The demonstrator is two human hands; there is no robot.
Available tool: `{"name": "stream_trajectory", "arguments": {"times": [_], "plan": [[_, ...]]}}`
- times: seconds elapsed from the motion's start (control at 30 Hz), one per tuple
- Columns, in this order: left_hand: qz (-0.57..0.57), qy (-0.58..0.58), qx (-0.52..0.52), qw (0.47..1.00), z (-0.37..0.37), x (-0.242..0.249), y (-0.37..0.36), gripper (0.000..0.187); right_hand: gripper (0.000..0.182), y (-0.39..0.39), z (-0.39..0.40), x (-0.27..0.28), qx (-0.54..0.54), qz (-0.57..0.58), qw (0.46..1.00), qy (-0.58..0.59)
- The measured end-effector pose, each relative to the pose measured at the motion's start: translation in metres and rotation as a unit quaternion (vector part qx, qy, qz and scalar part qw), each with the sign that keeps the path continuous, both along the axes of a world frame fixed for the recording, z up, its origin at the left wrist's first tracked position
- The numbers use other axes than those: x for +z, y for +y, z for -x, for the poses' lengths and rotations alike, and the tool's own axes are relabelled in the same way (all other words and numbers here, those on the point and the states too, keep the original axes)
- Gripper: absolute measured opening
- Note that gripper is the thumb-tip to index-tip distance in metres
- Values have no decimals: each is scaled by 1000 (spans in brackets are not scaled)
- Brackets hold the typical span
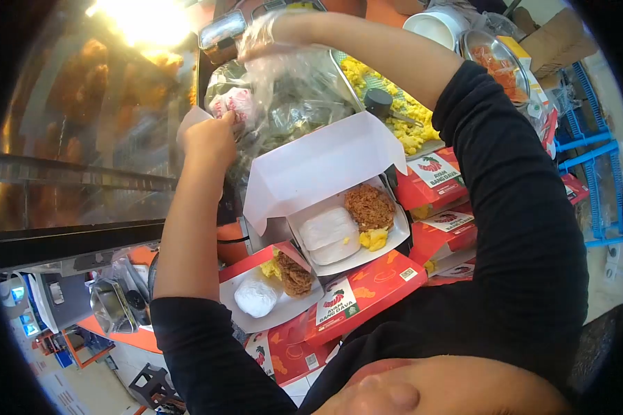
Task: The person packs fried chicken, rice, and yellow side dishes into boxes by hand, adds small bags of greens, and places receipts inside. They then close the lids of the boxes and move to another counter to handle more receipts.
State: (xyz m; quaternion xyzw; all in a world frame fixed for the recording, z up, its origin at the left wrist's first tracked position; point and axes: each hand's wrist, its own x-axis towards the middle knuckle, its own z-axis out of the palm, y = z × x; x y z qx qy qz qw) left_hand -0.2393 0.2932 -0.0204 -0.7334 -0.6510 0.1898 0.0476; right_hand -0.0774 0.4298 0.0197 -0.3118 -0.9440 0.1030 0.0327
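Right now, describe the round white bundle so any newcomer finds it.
Find the large open box mid-picture. Below-left is a smaller open box; the round white bundle lies inside, beside brown fried chicken. It is rounded, unlike the flatter white pack in the large box.

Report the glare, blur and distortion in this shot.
Head view: a bright light burns out the upper left, washing the glass case in yellow glare; head view: the right hand is smeared by blur, the left hand crisper; head view: wide-angle distortion bends the scene toward the edges, and blackness rounds off the corners.
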Motion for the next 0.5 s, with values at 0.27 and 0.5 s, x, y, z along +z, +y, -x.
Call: {"name": "stream_trajectory", "arguments": {"times": [0.27,0.5], "plan": [[-67,-113,-1,991,-1,14,7,34,38,-40,-2,35,-26,48,988,-143],[26,-264,-56,963,-37,-5,22,33,25,-74,-29,50,35,120,989,-76]]}}
